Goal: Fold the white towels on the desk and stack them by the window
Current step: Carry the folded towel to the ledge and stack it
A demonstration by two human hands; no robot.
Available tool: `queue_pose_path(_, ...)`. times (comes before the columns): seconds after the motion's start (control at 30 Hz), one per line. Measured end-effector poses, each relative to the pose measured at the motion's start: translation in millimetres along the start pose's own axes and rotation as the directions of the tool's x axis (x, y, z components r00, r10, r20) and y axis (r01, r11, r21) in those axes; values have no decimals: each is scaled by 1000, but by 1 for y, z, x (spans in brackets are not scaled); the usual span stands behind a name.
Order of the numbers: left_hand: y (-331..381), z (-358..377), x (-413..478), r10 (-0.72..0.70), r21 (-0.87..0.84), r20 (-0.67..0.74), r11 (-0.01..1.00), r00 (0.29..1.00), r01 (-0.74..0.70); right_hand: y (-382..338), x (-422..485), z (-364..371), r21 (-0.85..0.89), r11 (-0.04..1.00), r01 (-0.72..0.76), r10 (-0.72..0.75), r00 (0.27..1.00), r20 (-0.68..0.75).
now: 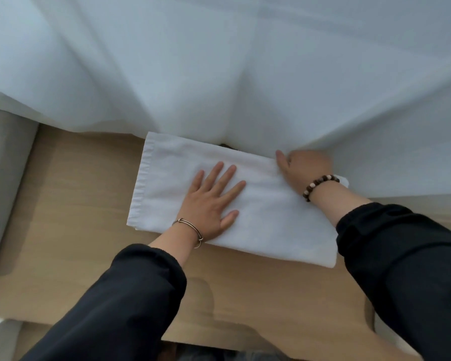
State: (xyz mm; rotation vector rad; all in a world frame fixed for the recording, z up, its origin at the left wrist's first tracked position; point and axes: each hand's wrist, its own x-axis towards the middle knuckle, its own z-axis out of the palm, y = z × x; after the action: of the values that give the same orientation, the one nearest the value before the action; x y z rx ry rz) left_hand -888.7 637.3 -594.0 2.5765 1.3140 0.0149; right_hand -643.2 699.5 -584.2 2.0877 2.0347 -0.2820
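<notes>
A folded white towel [266,217] lies on the light wooden desk [76,204], its far edge tucked against the white curtain [219,74] at the window. My left hand [211,201] presses flat on the towel's left half with the fingers spread. My right hand [302,166] rests at the towel's far right edge where it meets the curtain; its thumb points left and its fingers are hidden, so what they do is unclear.
The sheer curtain hangs over the desk's far side. A grey cushioned seat [3,178] stands at the left. A small dark object [225,145] peeks out between curtain and towel. Bare desk wood lies left of and in front of the towel.
</notes>
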Motion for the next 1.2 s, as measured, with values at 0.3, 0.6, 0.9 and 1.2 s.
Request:
queue_pose_path(0.3,47,-3,53,-98,24,42,995,994,97,27,-1,3,-20,993,-114,115,991,68)
queue_pose_path(0.6,35,17,51,-4,138,60,990,998,-4,37,-22,18,3,991,-131,131,991,-41)
queue_pose_path(0.9,33,19,44,13,175,68,984,998,-25,-1,-103,42,38,999,21,-20,999,-35)
queue_pose_path(1.2,47,19,19,-79,127,55,989,995,72,-2,-138,50,119,956,-267,275,959,-63)
